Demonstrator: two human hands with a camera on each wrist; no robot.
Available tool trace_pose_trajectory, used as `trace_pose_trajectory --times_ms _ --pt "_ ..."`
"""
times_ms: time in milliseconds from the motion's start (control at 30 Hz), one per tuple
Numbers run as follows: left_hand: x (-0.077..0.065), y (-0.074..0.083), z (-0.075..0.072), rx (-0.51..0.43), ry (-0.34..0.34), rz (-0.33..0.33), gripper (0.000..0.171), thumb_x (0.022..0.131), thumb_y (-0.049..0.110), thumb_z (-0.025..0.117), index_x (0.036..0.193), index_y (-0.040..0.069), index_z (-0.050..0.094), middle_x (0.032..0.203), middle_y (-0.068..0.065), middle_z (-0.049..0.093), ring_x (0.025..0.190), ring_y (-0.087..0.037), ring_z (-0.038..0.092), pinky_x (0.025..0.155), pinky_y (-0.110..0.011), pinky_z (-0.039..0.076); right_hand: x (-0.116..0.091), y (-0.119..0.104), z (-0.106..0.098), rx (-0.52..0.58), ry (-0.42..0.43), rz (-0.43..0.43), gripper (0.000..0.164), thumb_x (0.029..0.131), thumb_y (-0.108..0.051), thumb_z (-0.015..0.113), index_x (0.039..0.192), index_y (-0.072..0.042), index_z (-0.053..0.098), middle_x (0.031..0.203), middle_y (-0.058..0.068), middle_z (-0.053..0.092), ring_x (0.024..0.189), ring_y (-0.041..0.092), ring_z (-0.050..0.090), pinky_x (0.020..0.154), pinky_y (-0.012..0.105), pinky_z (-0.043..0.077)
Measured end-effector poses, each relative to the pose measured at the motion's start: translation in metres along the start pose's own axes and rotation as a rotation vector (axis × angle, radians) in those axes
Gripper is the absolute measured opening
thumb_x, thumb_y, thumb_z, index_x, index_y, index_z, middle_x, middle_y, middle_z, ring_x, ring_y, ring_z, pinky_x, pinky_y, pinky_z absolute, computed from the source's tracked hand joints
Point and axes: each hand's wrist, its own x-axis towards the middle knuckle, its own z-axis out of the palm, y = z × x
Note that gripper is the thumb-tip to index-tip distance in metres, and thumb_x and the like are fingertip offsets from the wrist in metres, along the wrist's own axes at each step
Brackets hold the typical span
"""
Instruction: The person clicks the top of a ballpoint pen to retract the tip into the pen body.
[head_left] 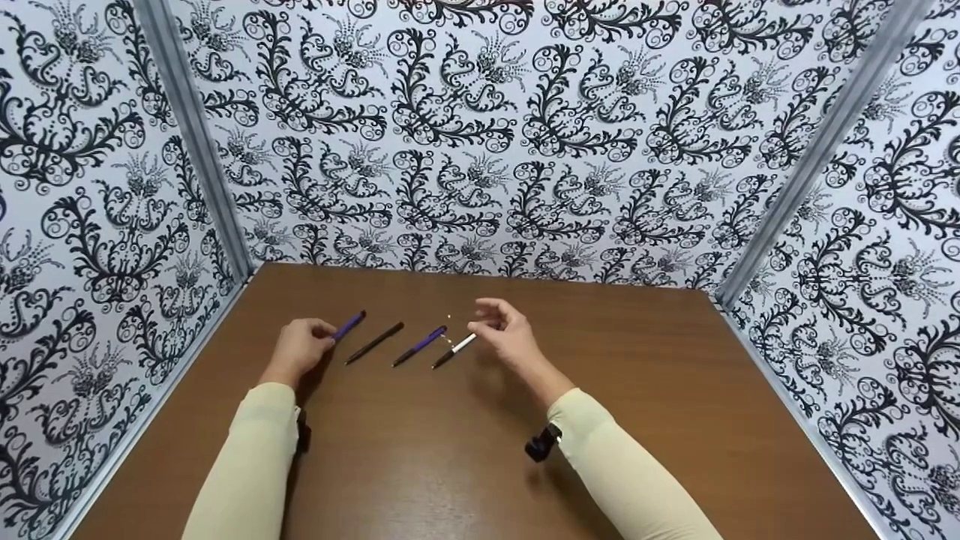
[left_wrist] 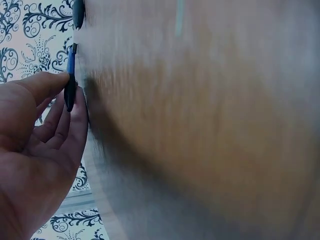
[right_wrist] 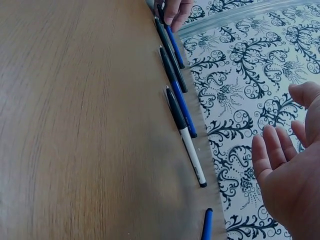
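Between thumb and fingers, my left hand [head_left: 300,346] pinches a blue pen [head_left: 349,325] with a black grip, the leftmost of a slanted row on the table. To its right lie a black pen [head_left: 375,343], another blue pen with a black grip [head_left: 420,346], and a white pen with a black grip [head_left: 454,350]. My right hand [head_left: 510,334] hovers by the upper end of the white pen, fingers loosely bent and holding nothing. One more blue pen [right_wrist: 207,224] shows at the bottom of the right wrist view; in the head view the right hand covers it.
The brown wooden table [head_left: 420,450] is enclosed by white walls [head_left: 465,150] with a black scroll pattern. Grey metal posts [head_left: 199,142] stand at the back corners. A black wrist camera [head_left: 541,442] sits at the right sleeve.
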Motion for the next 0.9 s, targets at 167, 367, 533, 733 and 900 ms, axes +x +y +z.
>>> trace_pose_trajectory --times_ms 167,367,533,733,900 --pt "0.0028 -0.0015 -0.0008 0.044 -0.004 0.007 0.021 0.104 0.001 0.070 0.121 -0.004 0.080 0.125 -0.027 0.075 0.121 -0.048 0.066 0.107 -0.062 0.053 -0.0003 -0.0011 0.0000 -0.002 0.002 0.006 0.043 0.095 -0.002 0.083 0.136 0.002 0.069 0.121 0.018 0.074 0.104 0.028 0.072 0.086 0.024 0.059" --pt "0.0012 -0.0009 -0.0022 0.062 -0.008 -0.012 0.022 0.105 0.003 0.069 0.123 -0.003 0.080 0.127 -0.027 0.075 0.122 -0.048 0.067 0.107 -0.062 0.053 -0.0010 -0.0015 -0.0006 -0.002 -0.001 0.010 0.043 0.096 -0.001 0.082 0.137 0.003 0.069 0.120 0.017 0.074 0.105 0.026 0.072 0.088 0.025 0.059" --pt "-0.0023 0.0011 -0.0033 0.107 -0.003 -0.031 0.024 0.105 0.007 0.071 0.126 0.001 0.081 0.135 -0.026 0.073 0.129 -0.051 0.064 0.112 -0.066 0.049 -0.0012 0.0016 -0.0003 0.026 -0.006 0.021 0.044 0.097 -0.001 0.082 0.138 0.004 0.068 0.121 0.016 0.074 0.104 0.022 0.071 0.089 0.026 0.059" --pt "-0.0023 0.0007 -0.0033 0.133 0.003 -0.027 0.025 0.104 0.009 0.072 0.126 0.002 0.082 0.138 -0.026 0.072 0.132 -0.052 0.061 0.114 -0.067 0.046 -0.0016 0.0021 0.0000 0.057 -0.010 0.030 0.045 0.097 -0.001 0.082 0.139 0.003 0.067 0.123 0.016 0.073 0.104 0.021 0.070 0.090 0.027 0.060" --pt "-0.0030 0.0018 -0.0030 0.116 -0.004 -0.033 0.026 0.105 0.008 0.071 0.127 0.000 0.080 0.136 -0.026 0.072 0.128 -0.051 0.064 0.112 -0.067 0.049 -0.0027 0.0006 -0.0008 0.045 -0.006 0.045 0.046 0.097 -0.003 0.082 0.140 0.001 0.068 0.124 0.016 0.073 0.108 0.024 0.071 0.092 0.028 0.060"
